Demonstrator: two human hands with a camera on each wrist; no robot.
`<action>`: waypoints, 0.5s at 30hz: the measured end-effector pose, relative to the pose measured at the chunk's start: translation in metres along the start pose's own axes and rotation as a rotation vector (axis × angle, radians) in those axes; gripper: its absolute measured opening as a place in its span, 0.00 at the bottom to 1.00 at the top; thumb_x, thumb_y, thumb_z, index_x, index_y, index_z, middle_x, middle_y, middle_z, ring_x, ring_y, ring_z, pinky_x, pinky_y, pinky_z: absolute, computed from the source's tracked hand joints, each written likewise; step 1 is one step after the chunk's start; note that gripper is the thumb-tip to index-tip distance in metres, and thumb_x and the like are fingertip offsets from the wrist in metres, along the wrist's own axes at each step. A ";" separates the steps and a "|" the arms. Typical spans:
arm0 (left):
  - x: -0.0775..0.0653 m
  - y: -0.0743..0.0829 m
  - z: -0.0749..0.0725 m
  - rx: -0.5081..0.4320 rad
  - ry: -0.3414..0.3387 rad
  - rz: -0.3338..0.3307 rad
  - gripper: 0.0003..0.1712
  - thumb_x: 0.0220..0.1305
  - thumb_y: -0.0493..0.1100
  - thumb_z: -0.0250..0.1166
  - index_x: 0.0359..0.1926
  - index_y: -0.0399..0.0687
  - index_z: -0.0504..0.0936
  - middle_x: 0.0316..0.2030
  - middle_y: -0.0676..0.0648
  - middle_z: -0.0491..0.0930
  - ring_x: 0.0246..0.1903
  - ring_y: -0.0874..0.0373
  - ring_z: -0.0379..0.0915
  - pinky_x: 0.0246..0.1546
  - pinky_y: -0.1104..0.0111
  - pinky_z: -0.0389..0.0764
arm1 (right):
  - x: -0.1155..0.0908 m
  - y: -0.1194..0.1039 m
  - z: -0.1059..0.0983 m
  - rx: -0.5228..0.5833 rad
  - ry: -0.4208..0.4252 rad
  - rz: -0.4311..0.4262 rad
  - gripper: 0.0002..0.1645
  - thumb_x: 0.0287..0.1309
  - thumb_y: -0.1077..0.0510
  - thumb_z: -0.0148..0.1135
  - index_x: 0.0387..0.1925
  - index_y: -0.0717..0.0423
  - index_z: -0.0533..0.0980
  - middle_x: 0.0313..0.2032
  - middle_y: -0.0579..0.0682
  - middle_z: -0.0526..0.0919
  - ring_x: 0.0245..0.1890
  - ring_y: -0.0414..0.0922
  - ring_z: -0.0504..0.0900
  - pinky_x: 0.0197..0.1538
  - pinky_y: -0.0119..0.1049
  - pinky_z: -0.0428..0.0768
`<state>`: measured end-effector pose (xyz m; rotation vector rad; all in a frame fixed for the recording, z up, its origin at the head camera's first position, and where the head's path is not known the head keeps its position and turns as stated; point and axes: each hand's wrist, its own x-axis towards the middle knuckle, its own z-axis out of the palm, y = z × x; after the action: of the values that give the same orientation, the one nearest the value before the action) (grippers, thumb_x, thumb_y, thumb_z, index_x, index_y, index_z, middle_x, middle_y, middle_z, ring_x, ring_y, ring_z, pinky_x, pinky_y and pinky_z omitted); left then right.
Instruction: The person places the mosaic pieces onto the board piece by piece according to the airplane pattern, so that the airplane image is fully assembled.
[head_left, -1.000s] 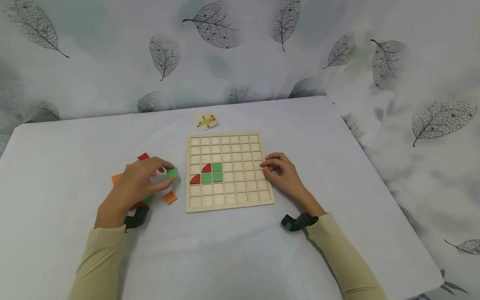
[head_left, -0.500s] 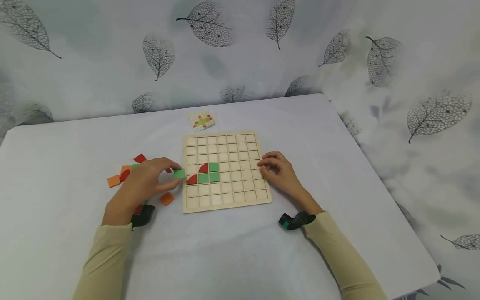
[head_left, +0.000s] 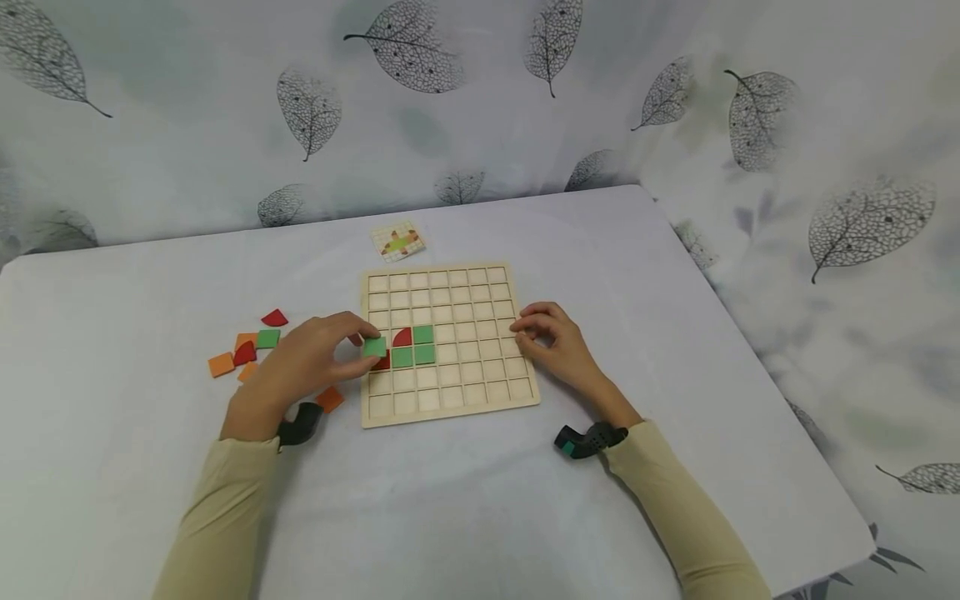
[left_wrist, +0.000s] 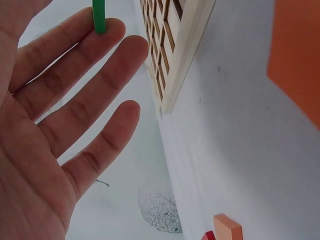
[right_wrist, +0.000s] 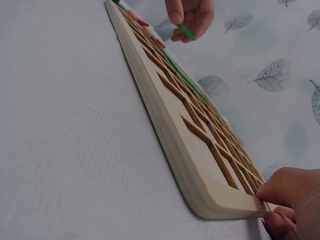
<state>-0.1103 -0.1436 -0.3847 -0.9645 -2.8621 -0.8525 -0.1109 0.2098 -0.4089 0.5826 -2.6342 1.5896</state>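
Observation:
My left hand (head_left: 303, 362) pinches a green square tile (head_left: 374, 347) between thumb and fingertips, above the left edge of a wooden grid board (head_left: 450, 400). Seen from the left wrist, that green tile (left_wrist: 99, 15) stands edge-on at the fingertips. Partly covered by it is a red quarter-circle tile (head_left: 382, 362) in the board. Another red quarter-circle tile (head_left: 402, 337) and several green square tiles (head_left: 424, 354) fill nearby cells. My right hand (head_left: 553, 342) holds the board's right edge; in the right wrist view its thumb (right_wrist: 285, 187) lies on the rim, with curled fingers beside it.
Loose orange, red and green tiles lie left of the board, among them an orange tile (head_left: 221, 364) and a red piece (head_left: 274, 317); my left hand may hide others. A small pattern card (head_left: 398, 242) lies behind the board on the white cloth (head_left: 450, 500).
My left hand has carried the green tile rightward from beside the loose tiles to over the board's left edge. My right hand has stayed at the board's right edge.

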 end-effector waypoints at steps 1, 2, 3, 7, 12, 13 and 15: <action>0.001 0.000 0.001 -0.004 0.004 0.015 0.16 0.56 0.40 0.72 0.46 0.41 0.82 0.38 0.48 0.83 0.35 0.54 0.78 0.35 0.62 0.79 | 0.000 0.000 0.000 0.002 0.000 0.001 0.10 0.57 0.73 0.62 0.41 0.74 0.80 0.51 0.69 0.72 0.40 0.56 0.77 0.47 0.38 0.77; 0.002 0.001 0.002 -0.006 0.008 0.027 0.16 0.56 0.40 0.73 0.46 0.41 0.82 0.38 0.48 0.83 0.35 0.55 0.78 0.35 0.62 0.79 | 0.000 0.000 0.000 0.002 0.000 0.000 0.10 0.57 0.73 0.62 0.41 0.74 0.80 0.51 0.69 0.72 0.40 0.56 0.77 0.47 0.38 0.77; 0.004 0.001 0.003 -0.011 0.010 0.038 0.16 0.56 0.40 0.73 0.46 0.41 0.82 0.38 0.48 0.83 0.35 0.55 0.78 0.35 0.61 0.79 | 0.000 0.000 0.000 0.002 0.000 -0.001 0.10 0.57 0.73 0.62 0.41 0.74 0.80 0.51 0.69 0.72 0.40 0.55 0.77 0.47 0.38 0.77; 0.010 0.003 0.005 -0.018 0.011 0.069 0.16 0.55 0.40 0.74 0.45 0.42 0.83 0.37 0.49 0.83 0.33 0.56 0.78 0.34 0.63 0.79 | 0.000 0.000 0.000 -0.002 0.001 -0.013 0.09 0.57 0.74 0.62 0.41 0.74 0.80 0.51 0.70 0.72 0.39 0.55 0.77 0.46 0.39 0.77; 0.018 0.007 0.008 -0.037 0.015 0.114 0.16 0.54 0.39 0.74 0.44 0.40 0.83 0.36 0.48 0.83 0.33 0.55 0.78 0.33 0.64 0.77 | 0.001 0.000 -0.001 -0.002 0.005 -0.015 0.09 0.57 0.74 0.62 0.41 0.74 0.80 0.51 0.71 0.72 0.38 0.54 0.77 0.46 0.42 0.77; 0.019 0.007 0.008 -0.044 0.013 0.118 0.16 0.54 0.39 0.74 0.44 0.40 0.83 0.36 0.48 0.83 0.34 0.55 0.79 0.33 0.63 0.78 | 0.001 0.000 -0.001 0.000 0.004 -0.016 0.09 0.56 0.74 0.62 0.41 0.75 0.79 0.51 0.71 0.72 0.38 0.54 0.76 0.46 0.42 0.77; 0.022 0.009 0.010 -0.055 0.004 0.116 0.16 0.55 0.39 0.73 0.44 0.40 0.83 0.37 0.48 0.83 0.35 0.55 0.79 0.34 0.63 0.78 | 0.001 -0.001 0.000 0.000 0.004 -0.018 0.09 0.56 0.74 0.62 0.41 0.75 0.79 0.51 0.71 0.72 0.38 0.54 0.76 0.46 0.43 0.77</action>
<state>-0.1215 -0.1208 -0.3847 -1.1198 -2.7606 -0.9251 -0.1114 0.2097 -0.4081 0.6006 -2.6192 1.5843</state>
